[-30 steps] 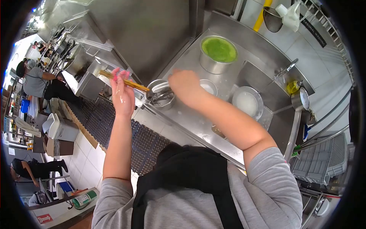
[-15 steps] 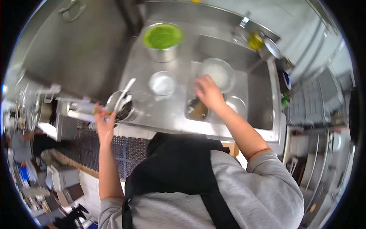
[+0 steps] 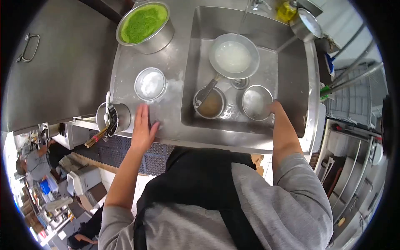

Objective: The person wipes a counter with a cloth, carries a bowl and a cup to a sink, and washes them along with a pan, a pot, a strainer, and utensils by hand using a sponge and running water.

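Note:
My left hand (image 3: 143, 130) is open over the steel counter, fingers stretched out and thumb apart. Just beyond its fingertips stands a small metal bowl of white powder or paste (image 3: 151, 84). To its left is a steel pot (image 3: 121, 118) holding utensils, including a white spoon (image 3: 107, 102) and a bundle of wooden sticks (image 3: 96, 137). In the sink, my right hand (image 3: 273, 107) grips the right rim of a round metal bowl (image 3: 256, 102); its fingertips are mostly hidden. Left of that bowl sits a container of brownish liquid (image 3: 209, 103) with a dark-handled tool (image 3: 207, 91) across it.
A large bowl of cloudy whitish liquid (image 3: 234, 56) sits in the sink (image 3: 287, 75) under a running tap (image 3: 260, 5). A big pot of green contents (image 3: 146, 25) stands at the counter's back left. A yellow bottle (image 3: 286, 11) and a saucepan (image 3: 307, 25) are at the back right.
My left hand has moved right, away from the utensil pot. My right hand has gone from above the sink's middle to the metal bowl at right. The view has shifted closer over the sink.

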A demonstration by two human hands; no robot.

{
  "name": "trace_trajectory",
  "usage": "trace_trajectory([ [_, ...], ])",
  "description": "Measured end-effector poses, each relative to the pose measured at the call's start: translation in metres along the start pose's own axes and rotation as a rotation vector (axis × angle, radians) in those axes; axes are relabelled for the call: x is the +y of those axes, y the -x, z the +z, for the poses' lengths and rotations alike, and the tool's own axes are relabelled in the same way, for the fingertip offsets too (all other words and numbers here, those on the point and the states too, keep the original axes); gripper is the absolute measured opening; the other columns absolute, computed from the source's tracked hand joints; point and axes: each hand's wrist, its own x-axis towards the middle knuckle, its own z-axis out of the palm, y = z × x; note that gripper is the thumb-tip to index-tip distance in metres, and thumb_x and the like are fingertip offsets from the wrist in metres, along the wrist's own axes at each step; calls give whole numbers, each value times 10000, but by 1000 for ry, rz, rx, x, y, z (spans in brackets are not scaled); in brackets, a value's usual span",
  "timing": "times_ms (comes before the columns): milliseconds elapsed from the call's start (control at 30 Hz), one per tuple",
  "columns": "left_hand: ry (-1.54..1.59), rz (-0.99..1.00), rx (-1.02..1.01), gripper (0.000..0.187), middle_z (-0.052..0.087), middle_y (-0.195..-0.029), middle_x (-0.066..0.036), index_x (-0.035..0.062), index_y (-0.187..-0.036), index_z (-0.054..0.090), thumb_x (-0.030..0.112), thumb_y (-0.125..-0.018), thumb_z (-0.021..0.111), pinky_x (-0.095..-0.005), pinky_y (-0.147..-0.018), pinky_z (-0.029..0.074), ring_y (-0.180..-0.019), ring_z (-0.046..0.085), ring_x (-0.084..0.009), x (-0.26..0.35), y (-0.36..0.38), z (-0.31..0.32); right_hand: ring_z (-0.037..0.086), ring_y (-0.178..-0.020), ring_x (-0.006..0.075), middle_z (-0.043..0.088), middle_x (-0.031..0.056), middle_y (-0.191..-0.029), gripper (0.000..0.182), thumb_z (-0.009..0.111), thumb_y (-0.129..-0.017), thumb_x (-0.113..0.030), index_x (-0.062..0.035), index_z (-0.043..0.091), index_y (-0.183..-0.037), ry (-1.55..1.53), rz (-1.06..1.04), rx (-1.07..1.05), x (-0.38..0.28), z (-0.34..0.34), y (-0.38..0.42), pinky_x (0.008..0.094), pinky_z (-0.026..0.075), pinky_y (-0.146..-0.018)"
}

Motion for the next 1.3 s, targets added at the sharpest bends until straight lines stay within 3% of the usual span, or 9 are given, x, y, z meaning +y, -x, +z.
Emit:
trace_trajectory([
  [233,-309,-199,37,919,100,-1504,-263,-72,-1436,90,444,-852,578,-500,-1123,125,-1399,101,-410,30,-10,50,618,-965,394,628,236,-1050,540,634,-789,-164,5,459,-1270,-526,-118,226,6,5,-1,456,525,-772],
  [400,-239,-176,25,976,118,-1503,-259,-58,-1437,116,400,-781,676,-496,-1126,127,-1390,115,-429,95,-12,66,587,-1031,378,614,233,-1085,418,495,-818,-93,-41,520,-1232,0,-399,293,-24,-70,22,449,482,-862],
  [567,-6,322,-351,955,101,-1511,-245,-19,-1453,105,425,-801,644,-509,-1121,127,-1397,101,-420,171,-68,92,612,-945,374,638,230,-1005,377,482,-797,-75,-32,576,-1160,-325,-671,250,-112,-190,80,416,487,-837],
  [733,181,502,170,526,305,-1453,-212,6,-1373,370,169,-895,517,-449,-1078,279,-1325,320,-387,225,-199,99,610,-987,358,637,230,-1037,421,518,-793,-96,-44,545,-1210,-832,-757,459,-193,-218,58,406,476,-870],
  [867,523,137,163,260,645,-1048,-100,-9,-1113,604,145,-939,489,-355,-859,463,-979,600,-236,222,-330,84,587,-1038,362,619,234,-1086,419,522,-796,-111,-32,548,-1206,-886,-740,546,-206,-237,83,411,462,-898],
  [1067,849,-70,-106,227,633,-937,-42,23,-1031,626,215,-920,575,-327,-742,477,-833,592,-189,274,-418,52,610,-955,379,582,158,-1202,450,536,-763,-56,-121,570,-1207,-815,-857,951,-207,-251,79,433,478,-868],
  [1133,882,-211,346,265,624,-923,-64,36,-1010,620,279,-907,602,-335,-684,479,-781,569,-185,273,-434,66,616,-952,369,558,131,-1245,456,552,-757,-61,-130,570,-1207,-784,-848,953,-217,-249,101,434,484,-855],
  [1200,818,-422,307,349,607,-921,-100,16,-1026,586,349,-919,575,-357,-674,486,-795,569,-208,271,-427,62,622,-948,359,534,104,-1288,462,569,-750,-65,-139,571,-1206,-754,-847,945,-216,-244,117,436,491,-841],
  [1300,1586,-778,58,319,577,-825,-65,18,-938,554,336,-942,536,-373,-672,483,-751,553,-237,255,-413,56,575,-1078,302,490,63,-1340,457,611,-761,-120,-180,572,-1213,-468,-894,744,-211,-228,128,473,439,-914],
])
